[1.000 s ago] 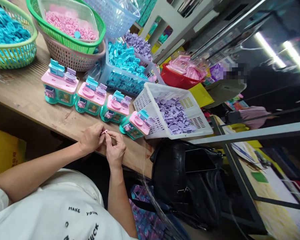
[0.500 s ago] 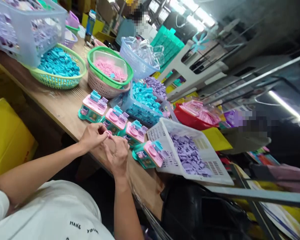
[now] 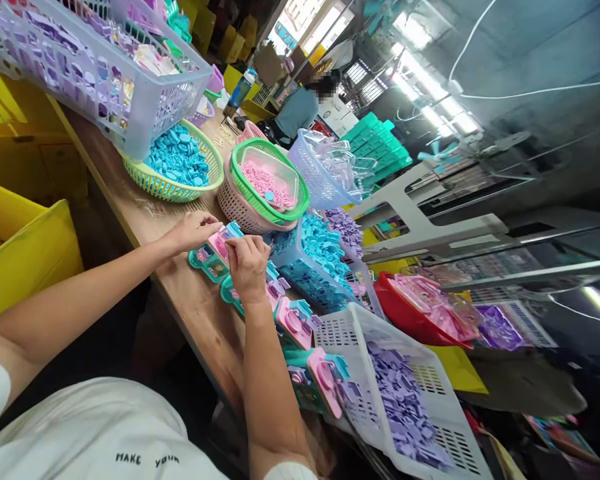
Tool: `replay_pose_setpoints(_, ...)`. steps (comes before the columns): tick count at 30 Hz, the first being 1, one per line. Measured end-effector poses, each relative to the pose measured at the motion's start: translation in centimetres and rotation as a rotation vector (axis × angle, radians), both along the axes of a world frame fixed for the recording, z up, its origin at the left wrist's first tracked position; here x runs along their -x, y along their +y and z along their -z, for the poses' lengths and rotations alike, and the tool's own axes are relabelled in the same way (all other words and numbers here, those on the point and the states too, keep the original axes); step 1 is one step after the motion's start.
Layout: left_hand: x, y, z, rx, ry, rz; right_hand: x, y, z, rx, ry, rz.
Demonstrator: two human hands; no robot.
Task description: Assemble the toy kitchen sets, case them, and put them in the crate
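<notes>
My left hand (image 3: 197, 231) reaches over the leftmost toy kitchen (image 3: 209, 264), its fingers closed together at the top. From the other side my right hand (image 3: 250, 264) pinches at the same toy, thumb and fingers bent down. Between the fingertips shows a small pink basin (image 3: 221, 245), at the toy's pink countertop; whether it is seated there I cannot tell. Behind my right hand and forearm stand more teal and pink toy kitchens in a row, partly hidden. The nearest toy kitchen (image 3: 325, 377) leans by the white basket (image 3: 363, 393).
Purple parts fill the white basket. Behind the toys stand a crate of blue parts (image 3: 325, 250), a green basket (image 3: 305, 190) with pink pieces and a yellow-green basket (image 3: 145, 183) with blue pieces. A large crate (image 3: 155, 110) stands far left. A person (image 3: 297, 110) is in the background.
Both hands have moved from the table's front edge to the leftmost toy kitchen, bringing the small pink basin with them. The view has swung left, showing more baskets.
</notes>
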State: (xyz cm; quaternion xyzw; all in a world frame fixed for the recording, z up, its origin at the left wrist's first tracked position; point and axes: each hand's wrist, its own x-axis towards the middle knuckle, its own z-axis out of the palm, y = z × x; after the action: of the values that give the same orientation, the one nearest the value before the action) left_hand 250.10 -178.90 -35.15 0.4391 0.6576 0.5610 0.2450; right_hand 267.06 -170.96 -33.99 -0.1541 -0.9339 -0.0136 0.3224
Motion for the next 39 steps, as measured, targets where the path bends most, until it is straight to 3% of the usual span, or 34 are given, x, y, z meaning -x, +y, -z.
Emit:
replay_pose_setpoints(3, -0.2, 0.9, 0.8, -0.012, -0.063, 0.066, -0.3, -0.2, 0.3, 0.028, -0.003, 0.006)
replay_pose_setpoints(9, 0.0, 2.0, 1.6, 0.012, -0.118, 0.069, -0.6, -0.4, 0.4, -0.034, -0.028, -0.004)
replay_pose_setpoints(16, -0.4, 1.7, 2.0, -0.009, -0.092, 0.152, -0.4, -1.0, -0.3, -0.078, -0.149, 0.020)
replay_pose_setpoints(23, -1.6, 0.4, 2.5, -0.048, -0.130, 0.111, -1.2, -1.2, -2.2, -0.052, -0.314, -0.016)
replay_pose_setpoints(29, -2.5, 0.1, 2.9, -0.055, -0.133, 0.065, -2.2, -0.6, -1.8, 0.054, -0.242, -0.022)
replay_pose_setpoints(39, -3.9, -0.3, 3.6, -0.122, -0.102, -0.036, -2.9, -3.2, -0.8, -0.164, -0.251, 0.152)
